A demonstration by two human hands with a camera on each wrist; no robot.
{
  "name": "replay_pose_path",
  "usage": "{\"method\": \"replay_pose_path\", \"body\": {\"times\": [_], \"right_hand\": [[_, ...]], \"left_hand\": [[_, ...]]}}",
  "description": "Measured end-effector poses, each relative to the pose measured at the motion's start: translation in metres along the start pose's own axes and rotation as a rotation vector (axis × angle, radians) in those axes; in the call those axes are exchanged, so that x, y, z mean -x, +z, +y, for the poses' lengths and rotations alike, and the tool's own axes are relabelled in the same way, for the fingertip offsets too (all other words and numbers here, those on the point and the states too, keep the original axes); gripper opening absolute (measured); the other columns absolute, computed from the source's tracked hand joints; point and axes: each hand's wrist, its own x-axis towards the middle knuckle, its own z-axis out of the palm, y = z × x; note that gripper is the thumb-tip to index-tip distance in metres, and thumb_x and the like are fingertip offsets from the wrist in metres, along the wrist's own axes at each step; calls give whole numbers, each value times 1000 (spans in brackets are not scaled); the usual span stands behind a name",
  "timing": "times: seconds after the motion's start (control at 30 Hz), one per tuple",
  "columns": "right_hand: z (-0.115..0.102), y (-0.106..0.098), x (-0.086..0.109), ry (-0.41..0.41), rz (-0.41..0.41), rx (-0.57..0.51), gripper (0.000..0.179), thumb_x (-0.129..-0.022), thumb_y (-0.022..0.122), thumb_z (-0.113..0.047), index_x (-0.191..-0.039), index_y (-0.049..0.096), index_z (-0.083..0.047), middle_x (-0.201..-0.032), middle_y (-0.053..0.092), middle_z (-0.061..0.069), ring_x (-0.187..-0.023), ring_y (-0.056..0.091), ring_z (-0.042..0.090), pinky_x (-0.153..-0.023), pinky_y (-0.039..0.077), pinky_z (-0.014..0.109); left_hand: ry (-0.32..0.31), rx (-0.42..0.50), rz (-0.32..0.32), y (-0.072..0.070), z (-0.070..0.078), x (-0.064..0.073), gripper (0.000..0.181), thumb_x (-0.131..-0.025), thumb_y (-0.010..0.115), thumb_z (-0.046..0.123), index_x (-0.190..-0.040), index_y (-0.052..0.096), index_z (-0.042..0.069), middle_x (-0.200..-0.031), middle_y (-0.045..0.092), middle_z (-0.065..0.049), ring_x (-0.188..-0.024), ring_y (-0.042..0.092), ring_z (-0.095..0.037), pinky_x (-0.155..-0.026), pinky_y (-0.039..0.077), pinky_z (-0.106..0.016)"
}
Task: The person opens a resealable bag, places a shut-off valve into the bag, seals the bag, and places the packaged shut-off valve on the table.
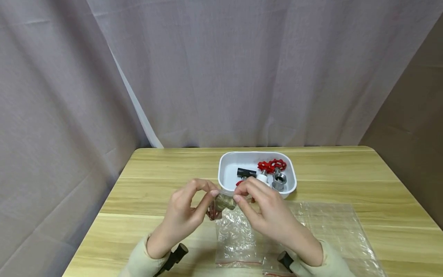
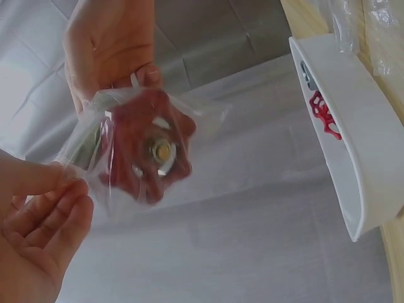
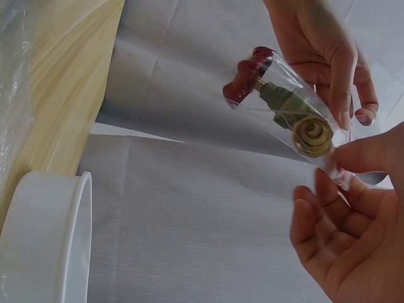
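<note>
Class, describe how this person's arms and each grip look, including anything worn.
The left sleeve and right sleeve are pale cream, ending near the wrists. The left wrist device and right wrist device are black with round ends. The left grip and right grip wear no gloves.

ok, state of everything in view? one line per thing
left hand: pinching the small bag at its edge
right hand: pinching the small bag too
valve: inside the small bag, red wheel attached
tray: upright, holding several parts
black pipe: lying in the tray
loose bags: crinkled, on the table
</note>
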Motion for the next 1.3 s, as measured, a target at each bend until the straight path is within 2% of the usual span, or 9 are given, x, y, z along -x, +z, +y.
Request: {"method": "replay_pose_path", "body": {"times": [0.13, 0.23, 0.37, 0.6, 0.83, 1.0, 1.17, 1.3], "right_hand": [[-2, 5, -1, 17, -24, -26, 13, -96, 68, -17, -109, 67, -17, -108, 64, -11, -96, 63, 7, -83, 55, 32], [-3, 9, -1, 8, -35, -51, 13, -96, 68, -19, -109, 67, -17, -106, 64, -11, -94, 62, 5, -82, 55, 28], [-3, 12, -2, -33, -19, -61, 9, -96, 68, -17, -105, 68, -16, -99, 64, -10, -88, 60, 4, -78, 52, 23], [-6, 12, -3, -63, 11, -62, 8, -94, 70, -15, -102, 69, -16, -95, 66, -10, -88, 61, 6, -82, 50, 20], [-8, 12, -4, 28, 27, -63, 10, -87, 78, -16, -97, 73, -16, -93, 68, -12, -86, 63, 3, -79, 55, 23], [-8, 13, -5, 78, 51, -55, 11, -84, 81, -16, -93, 76, -18, -90, 69, -13, -84, 64, 4, -75, 55, 25], [-9, 14, -6, 104, 78, -52, 13, -80, 85, -18, -90, 77, -19, -88, 70, -14, -82, 63, 3, -72, 56, 28], [-9, 15, -6, 99, 89, -52, 13, -79, 85, -18, -90, 78, -19, -87, 70, -14, -81, 63, 3, -71, 56, 28]], "left_hand": [[15, -110, -40, 1, 1, 2, 12, -103, 56, 13, -97, 58, 2, -91, 70, -6, -82, 69, -19, -78, 57, -27], [20, -183, -94, 2, 3, 6, 13, -104, 55, 16, -98, 59, 5, -90, 68, -2, -80, 67, -16, -75, 56, -26], [18, -202, -152, 3, 3, 9, 12, -104, 55, 16, -102, 60, 5, -91, 66, -1, -81, 66, -14, -75, 56, -24], [16, -155, -182, 0, 4, 9, 7, -102, 57, 10, -105, 60, 4, -96, 68, -2, -87, 67, -14, -84, 55, -22], [2, -115, -165, -1, 5, 9, 5, -100, 57, 2, -103, 60, 4, -98, 69, -4, -88, 68, -15, -84, 55, -24], [-28, -100, -162, -1, 6, 10, 11, -94, 63, -4, -102, 60, 4, -98, 72, -5, -88, 70, -16, -84, 55, -22], [-54, -84, -158, -2, 7, 10, 21, -86, 68, -9, -101, 58, 3, -99, 73, -8, -90, 72, -19, -83, 55, -20], [-56, -75, -154, -2, 7, 10, 23, -85, 68, -11, -101, 58, 2, -99, 74, -9, -91, 73, -21, -83, 56, -20]]}}
